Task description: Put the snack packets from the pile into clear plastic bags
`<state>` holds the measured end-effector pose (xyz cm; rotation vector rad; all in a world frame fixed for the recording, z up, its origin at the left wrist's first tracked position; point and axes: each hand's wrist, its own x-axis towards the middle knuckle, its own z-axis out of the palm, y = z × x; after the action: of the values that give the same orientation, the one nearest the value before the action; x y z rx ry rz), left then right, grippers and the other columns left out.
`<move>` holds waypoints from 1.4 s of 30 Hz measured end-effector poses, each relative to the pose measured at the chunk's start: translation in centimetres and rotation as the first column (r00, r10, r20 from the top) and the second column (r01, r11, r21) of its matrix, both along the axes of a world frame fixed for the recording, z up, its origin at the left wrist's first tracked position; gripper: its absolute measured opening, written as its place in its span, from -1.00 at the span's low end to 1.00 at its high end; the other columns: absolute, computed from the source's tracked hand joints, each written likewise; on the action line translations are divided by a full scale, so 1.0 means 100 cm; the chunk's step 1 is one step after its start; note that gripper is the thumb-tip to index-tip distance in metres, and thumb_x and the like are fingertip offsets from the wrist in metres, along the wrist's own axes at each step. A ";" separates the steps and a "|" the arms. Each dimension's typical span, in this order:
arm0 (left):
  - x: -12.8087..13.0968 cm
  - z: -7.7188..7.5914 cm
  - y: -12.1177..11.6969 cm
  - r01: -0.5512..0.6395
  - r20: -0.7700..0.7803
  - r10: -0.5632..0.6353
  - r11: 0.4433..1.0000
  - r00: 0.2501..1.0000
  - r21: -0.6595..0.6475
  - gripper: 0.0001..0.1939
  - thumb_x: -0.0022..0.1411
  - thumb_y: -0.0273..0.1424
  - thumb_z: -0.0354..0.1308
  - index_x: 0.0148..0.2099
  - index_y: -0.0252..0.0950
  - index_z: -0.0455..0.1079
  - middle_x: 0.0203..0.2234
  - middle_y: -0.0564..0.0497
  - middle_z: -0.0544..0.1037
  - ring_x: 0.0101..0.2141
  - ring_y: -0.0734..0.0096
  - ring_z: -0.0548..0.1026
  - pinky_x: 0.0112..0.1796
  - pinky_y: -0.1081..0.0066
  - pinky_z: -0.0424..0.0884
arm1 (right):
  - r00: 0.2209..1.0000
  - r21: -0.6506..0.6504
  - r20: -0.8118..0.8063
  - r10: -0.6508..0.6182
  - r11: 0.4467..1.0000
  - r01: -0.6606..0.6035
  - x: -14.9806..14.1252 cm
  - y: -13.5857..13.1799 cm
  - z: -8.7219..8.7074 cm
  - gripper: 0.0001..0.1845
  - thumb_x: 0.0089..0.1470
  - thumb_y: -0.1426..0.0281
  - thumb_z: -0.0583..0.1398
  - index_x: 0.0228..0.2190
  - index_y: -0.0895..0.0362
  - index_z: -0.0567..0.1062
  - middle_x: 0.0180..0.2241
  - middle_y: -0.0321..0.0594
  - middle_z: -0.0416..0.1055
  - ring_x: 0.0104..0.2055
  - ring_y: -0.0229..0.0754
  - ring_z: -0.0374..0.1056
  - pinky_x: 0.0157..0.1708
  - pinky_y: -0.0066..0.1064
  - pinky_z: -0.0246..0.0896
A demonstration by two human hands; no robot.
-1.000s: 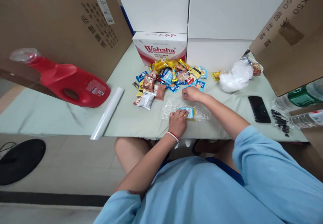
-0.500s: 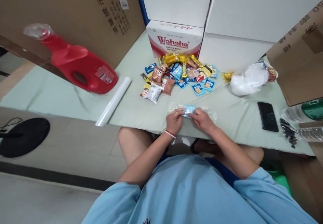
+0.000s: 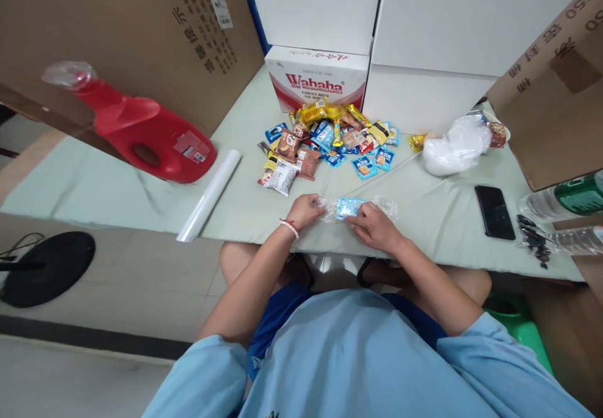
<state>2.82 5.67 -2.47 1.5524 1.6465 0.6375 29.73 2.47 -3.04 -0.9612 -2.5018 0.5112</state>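
A small blue snack packet point(image 3: 347, 208) lies on a crinkled clear plastic bag point(image 3: 389, 208) near the table's front edge. My left hand point(image 3: 304, 210) pinches the left edge of the bag between thumb and fingers. From the right, my right hand point(image 3: 374, 226) grips the packet, its fingers bent over the lower right part. Whether those fingers also catch the plastic, I cannot tell. Beyond both hands is a pile of wrapped snacks point(image 3: 308, 161), with two more blue packets point(image 3: 364, 167) at its near right side.
A white Wahaha box point(image 3: 318, 82) stands behind the pile. To the left are a red jug point(image 3: 155, 132) and a white roll point(image 3: 210, 195). On the right lie a white plastic bundle point(image 3: 456, 146), a black phone point(image 3: 494, 212) and plastic bottles point(image 3: 563, 198).
My left hand has let go of the blue packet and moved left, now pinching the bag's edge. My right hand stays at the packet, which has shifted slightly left in view.
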 end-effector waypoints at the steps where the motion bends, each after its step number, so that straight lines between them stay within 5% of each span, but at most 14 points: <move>1: -0.002 0.001 -0.006 -0.014 0.016 0.014 1.000 1.000 -0.001 -0.74 -0.04 -0.26 0.36 -0.44 -0.24 0.34 -0.55 0.12 0.44 -0.41 0.35 0.44 -0.32 0.41 0.37 | 1.000 0.002 -0.011 -0.010 1.000 0.010 0.002 -0.001 -0.001 -0.64 0.37 0.28 0.12 0.05 0.01 0.63 -0.22 -0.11 0.33 -0.15 -0.06 0.23 -0.09 -0.20 0.15; 6: 0.024 0.010 -0.021 -0.158 0.243 0.145 0.987 0.959 0.035 -0.77 0.08 -0.30 0.31 -0.34 -0.26 0.33 -0.52 0.15 0.44 -0.48 0.47 0.43 -0.40 0.47 0.38 | 0.998 -0.036 -0.061 -0.023 0.999 0.021 0.003 0.001 -0.010 -0.65 0.39 0.21 0.13 0.00 -0.02 0.66 -0.23 -0.15 0.35 -0.15 -0.09 0.26 -0.09 -0.22 0.13; 10: 0.076 0.018 -0.025 -0.064 0.121 0.052 0.994 0.991 0.090 -0.92 0.26 -0.41 0.18 -0.25 -0.30 0.47 -0.39 0.01 0.54 -0.35 0.37 0.54 -0.25 0.37 0.51 | 0.995 -0.063 -0.099 -0.030 0.998 0.023 0.001 0.005 -0.010 -0.70 0.33 0.26 0.16 -0.05 0.00 0.67 -0.24 -0.14 0.36 -0.15 -0.07 0.27 -0.08 -0.22 0.17; 13: 0.101 0.023 -0.036 0.095 -0.173 -0.063 0.979 0.983 0.179 -0.85 0.30 -0.49 0.13 -0.17 -0.28 0.54 -0.15 -0.12 0.56 -0.09 0.21 0.53 -0.09 0.29 0.51 | 0.988 -0.142 -0.146 -0.050 0.989 0.029 0.006 0.001 -0.004 -0.71 0.32 0.33 0.14 -0.09 0.04 0.66 -0.20 -0.10 0.42 -0.10 -0.06 0.34 -0.05 -0.22 0.25; 16: 0.106 0.025 -0.050 0.318 -0.552 -0.162 0.927 0.818 0.200 -0.72 0.38 -0.45 0.08 0.08 -0.28 0.50 0.04 -0.20 0.51 0.06 0.09 0.43 -0.10 0.24 0.52 | 0.968 -0.221 -0.085 -0.235 0.952 0.212 0.023 -0.009 -0.001 -0.67 0.35 0.35 0.09 -0.07 0.07 0.65 -0.17 -0.07 0.49 -0.07 -0.04 0.40 -0.02 -0.24 0.30; 22: 0.102 0.011 -0.063 0.432 -0.691 -0.186 0.879 0.699 0.200 -0.56 0.44 -0.48 0.00 0.31 -0.28 0.31 0.16 -0.24 0.44 0.07 0.08 0.39 -0.09 0.22 0.51 | 0.806 -0.300 0.177 -0.565 0.749 0.591 0.069 -0.017 0.000 -0.71 0.31 0.33 0.10 -0.19 0.05 0.65 -0.15 -0.12 0.57 -0.10 -0.05 0.48 -0.05 -0.28 0.31; 25: 0.103 0.003 -0.065 0.459 -0.733 -0.186 0.868 0.654 0.188 -0.54 0.47 -0.50 -0.06 0.36 -0.32 0.25 0.18 -0.29 0.42 0.07 0.06 0.41 -0.17 0.22 0.52 | 0.593 -0.213 0.214 -0.776 0.555 0.804 0.070 0.000 0.009 -0.53 0.39 0.10 0.01 -0.04 0.10 0.59 -0.10 0.01 0.55 -0.06 0.03 0.48 -0.05 -0.24 0.31; 28: 0.104 -0.001 -0.068 0.474 -0.767 -0.186 0.864 0.615 0.171 -0.52 0.48 -0.51 -0.11 0.38 -0.39 0.22 0.15 -0.32 0.44 0.03 0.05 0.43 -0.22 0.21 0.52 | 0.523 -0.229 0.278 -0.806 0.473 0.851 0.051 0.022 0.018 -0.27 0.40 -0.09 -0.13 0.19 0.16 0.45 0.04 0.18 0.49 0.01 0.12 0.48 -0.06 -0.19 0.31; 31: 0.104 -0.002 -0.071 0.480 -0.766 -0.189 0.860 0.614 0.173 -0.50 0.49 -0.52 -0.12 0.40 -0.40 0.20 0.14 -0.32 0.45 0.03 0.05 0.44 -0.21 0.21 0.52 | 0.571 -0.266 0.359 -0.738 0.505 0.821 0.032 0.036 0.018 -0.18 0.31 -0.16 0.03 0.28 0.21 0.35 0.04 0.25 0.50 0.01 0.17 0.50 -0.11 -0.20 0.31; 34: 0.103 -0.003 -0.073 0.472 -0.762 -0.182 0.864 0.622 0.179 -0.48 0.48 -0.52 -0.13 0.43 -0.34 0.18 0.18 -0.30 0.44 0.04 0.08 0.43 -0.19 0.25 0.52 | 0.690 -0.356 0.343 -0.637 0.592 0.723 0.033 0.034 0.009 -0.42 0.14 0.09 0.31 0.08 0.19 0.51 -0.13 0.06 0.59 -0.10 0.09 0.51 -0.18 -0.30 0.29; 37: 0.102 -0.004 -0.072 0.466 -0.754 -0.190 0.868 0.629 0.170 -0.46 0.46 -0.52 -0.11 0.43 -0.30 0.18 0.20 -0.28 0.43 0.02 0.10 0.44 -0.18 0.24 0.52 | 0.772 -0.443 0.270 -0.576 0.637 0.631 0.050 0.018 0.000 -0.74 0.14 0.26 0.25 -0.18 0.13 0.60 -0.32 -0.17 0.57 -0.25 -0.08 0.48 -0.27 -0.40 0.27; 42: 0.102 -0.005 -0.069 0.481 -0.733 -0.233 0.865 0.639 0.145 -0.46 0.47 -0.53 -0.15 0.43 -0.33 0.20 0.19 -0.30 0.44 -0.04 0.08 0.48 -0.22 0.21 0.50 | 0.730 -0.376 0.063 -0.680 0.662 0.649 0.069 -0.007 0.008 -0.74 0.12 0.21 0.19 -0.28 0.10 0.59 -0.29 -0.17 0.52 -0.24 -0.10 0.44 -0.18 -0.35 0.32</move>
<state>13.03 -1.18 -2.94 2.5258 1.6932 0.0743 36.59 1.75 -2.23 -1.8553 -1.7872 0.7639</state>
